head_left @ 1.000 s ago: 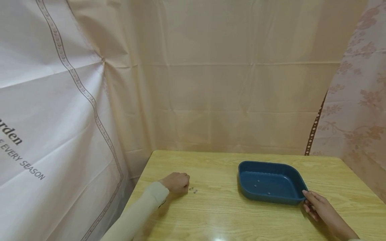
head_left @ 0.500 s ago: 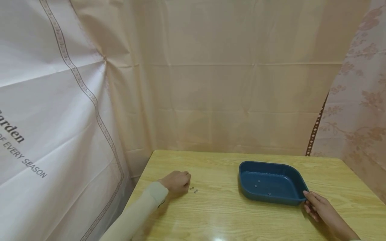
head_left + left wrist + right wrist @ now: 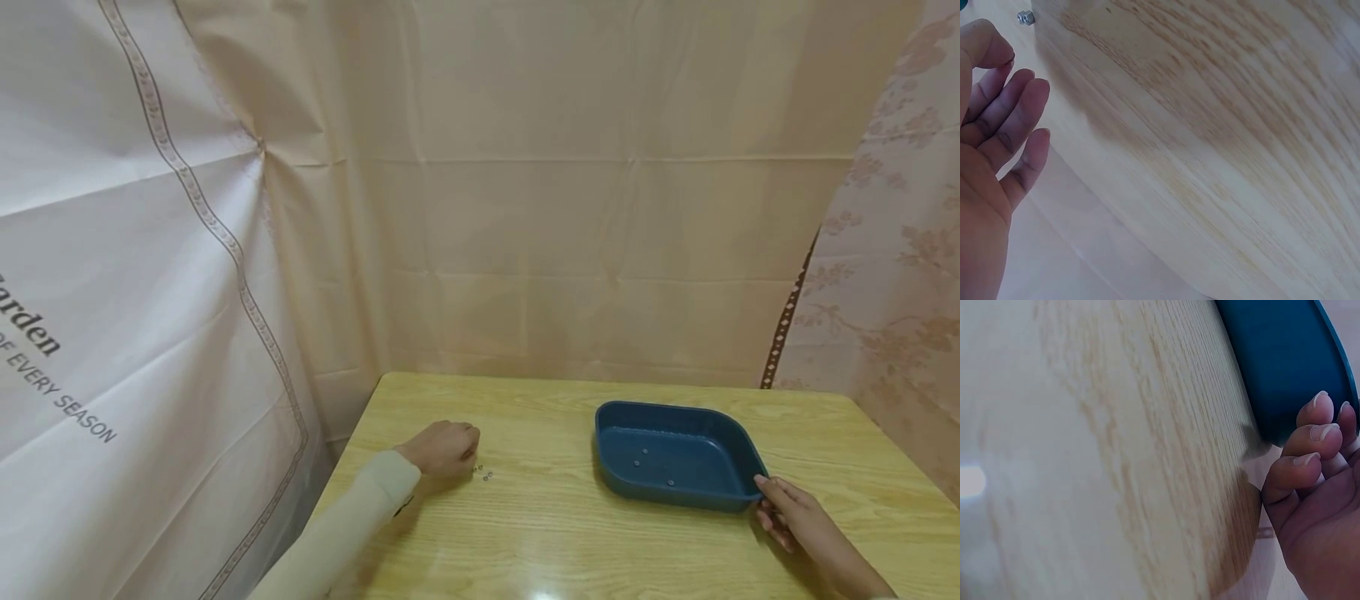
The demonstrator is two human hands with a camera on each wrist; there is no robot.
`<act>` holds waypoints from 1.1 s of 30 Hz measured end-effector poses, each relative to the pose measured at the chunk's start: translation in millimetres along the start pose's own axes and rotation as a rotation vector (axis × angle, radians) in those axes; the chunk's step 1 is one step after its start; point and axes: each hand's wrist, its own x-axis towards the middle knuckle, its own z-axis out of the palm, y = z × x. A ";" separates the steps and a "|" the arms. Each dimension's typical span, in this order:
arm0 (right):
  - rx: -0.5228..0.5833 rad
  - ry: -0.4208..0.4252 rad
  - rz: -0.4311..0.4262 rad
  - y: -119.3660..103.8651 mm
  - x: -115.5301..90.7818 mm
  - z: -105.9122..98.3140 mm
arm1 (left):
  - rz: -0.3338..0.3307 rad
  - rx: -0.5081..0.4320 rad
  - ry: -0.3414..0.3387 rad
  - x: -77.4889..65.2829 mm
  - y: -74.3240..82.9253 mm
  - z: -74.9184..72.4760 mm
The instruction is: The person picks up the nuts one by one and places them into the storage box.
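Left hand (image 3: 441, 448) is hanging low over the table, its thumb tip and forefinger drawing close together and its other fingers curving loosely beside them; whether anything small is sitting between thumb and forefinger, I cannot tell. Just beside these fingertips, on the hand's right, small silvery nuts (image 3: 1025, 17) are lying in a tight cluster on the wood-grained table (image 3: 540, 533). Behind the wrist, a pale sleeve (image 3: 341, 521) is covering the forearm. Well to the right of the left hand, the right hand (image 3: 797, 512) is grasping the blue tray (image 3: 667, 498) at its near right corner, the thumb lying on the rim and the fingers curling below it on the outside. From that hand the tray is reaching leftward, standing upright on the table, and three small metal pieces (image 3: 637, 463) are lying apart on its floor. Past both hands, beyond the table's far edge, a beige cloth (image 3: 517, 250) is hanging. Left of the left hand, a pale printed sheet (image 3: 112, 292) is draping down; beyond the right hand, a floral cloth (image 3: 900, 275) is hanging.
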 end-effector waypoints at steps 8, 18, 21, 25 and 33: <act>-0.002 -0.006 -0.017 1.4 0.2 -0.1 | -0.015 -0.012 0.020 4.4 1.5 -2.0; -0.003 -0.016 -0.006 1.4 -0.2 -0.9 | -0.045 -0.088 0.045 10.0 7.1 -8.0; -0.003 -0.019 -0.002 1.6 0.3 -1.1 | -0.045 -0.104 0.060 11.4 8.0 -8.9; -0.004 -0.011 -0.006 1.6 0.7 -0.6 | -0.032 -0.119 0.084 14.0 8.5 -9.9; 0.001 -0.014 -0.013 2.2 0.7 -1.0 | -0.014 -0.144 0.091 20.2 12.4 -11.0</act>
